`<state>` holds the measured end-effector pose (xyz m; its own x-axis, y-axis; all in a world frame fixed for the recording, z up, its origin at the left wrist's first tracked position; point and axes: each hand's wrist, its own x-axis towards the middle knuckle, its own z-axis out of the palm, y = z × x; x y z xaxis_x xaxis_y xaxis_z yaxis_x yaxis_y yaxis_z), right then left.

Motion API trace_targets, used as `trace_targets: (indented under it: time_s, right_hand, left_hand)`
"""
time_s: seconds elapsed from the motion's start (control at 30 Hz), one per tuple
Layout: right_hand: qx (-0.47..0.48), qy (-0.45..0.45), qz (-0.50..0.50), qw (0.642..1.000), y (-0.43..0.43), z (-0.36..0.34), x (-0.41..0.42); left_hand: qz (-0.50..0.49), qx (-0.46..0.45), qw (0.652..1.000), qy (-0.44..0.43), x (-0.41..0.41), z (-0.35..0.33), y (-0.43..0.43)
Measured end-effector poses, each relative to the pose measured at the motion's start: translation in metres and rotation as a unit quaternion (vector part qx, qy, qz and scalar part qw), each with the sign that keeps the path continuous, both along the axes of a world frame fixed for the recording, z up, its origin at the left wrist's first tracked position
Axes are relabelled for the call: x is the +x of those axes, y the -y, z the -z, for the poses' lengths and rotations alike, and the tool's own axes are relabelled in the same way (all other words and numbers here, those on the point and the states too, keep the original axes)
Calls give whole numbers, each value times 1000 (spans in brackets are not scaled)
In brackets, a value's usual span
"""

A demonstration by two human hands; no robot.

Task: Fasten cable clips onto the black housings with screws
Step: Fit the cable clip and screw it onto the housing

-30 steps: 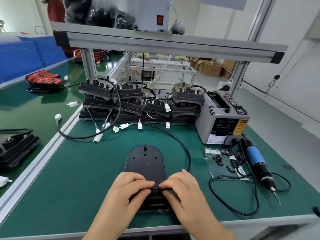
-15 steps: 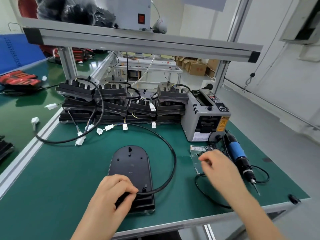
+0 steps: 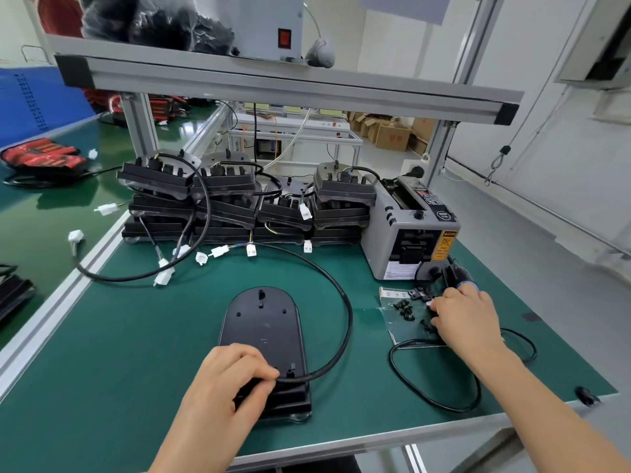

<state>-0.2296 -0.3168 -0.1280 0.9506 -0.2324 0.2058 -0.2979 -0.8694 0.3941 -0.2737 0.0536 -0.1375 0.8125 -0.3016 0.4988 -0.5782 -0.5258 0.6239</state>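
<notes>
- Now the right hand (image 3: 467, 319) is found over the clear bag (image 3: 399, 331) of small black parts (image 3: 404, 308). A second ago it was pressed on the cable beside the left hand.
- Its fingers are curled down among the parts; whether one is pinched cannot be told.
- The left hand (image 3: 235, 380) is kept on the near end of the black housing (image 3: 263, 322), fingers clamped round the cable (image 3: 349, 322), which is pinned across that end.
- Judged: the cable is seated and a clip or screw is being fetched. No clip is seen fastened on this unit yet.
- Counted:
  - one housing lying flat on the green mat (image 3: 136, 336), centre front
  - four piles of stacked housings (image 3: 222, 199) behind it, units per pile not countable
  - one screwdriver (image 3: 457, 276) just behind the right hand
  - one tape dispenser (image 3: 406, 233)
  - loose parts too small to be counted
</notes>
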Motion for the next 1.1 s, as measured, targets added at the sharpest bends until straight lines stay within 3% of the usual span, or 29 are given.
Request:
trace_targets:
  time_s: [0.2, 0.27, 0.3, 0.33, 0.43, 0.5, 0.6, 0.83, 1.1]
  right_hand:
    - [1, 14, -2, 1000, -2, 1, 1]
    - [73, 51, -26, 996, -14, -8, -2]
    - [153, 77, -45, 984, -25, -14, -5]
    - [260, 100, -65, 958, -40, -20, -9]
    - [544, 68, -119, 828, -96, -35, -29]
    - [624, 25, -158, 765, -130, -39, -42]
    - [681, -17, -181, 709, -166, -42, -57]
    - [782, -40, -146, 605, -191, -46, -70]
    - [812, -50, -116, 569, -191, -44, -70]
  left_hand:
    - [-9, 5, 1000, -17, -1, -2, 0]
    - [-7, 2, 1000, -24, -2, -3, 1]
    - [-6, 2, 1000, -29, -2, -3, 1]
    - [-6, 2, 999, -37, -1, -3, 1]
    - [-2, -5, 998, -58, -1, -7, -1]
    - [-2, -19, 998, -67, 0, -13, -1]
    - [-29, -29, 998, -36, 2, -19, 3]
    - [-46, -23, 996, 73, -5, -22, 10]
    - [-50, -23, 992, 113, -7, -19, 10]
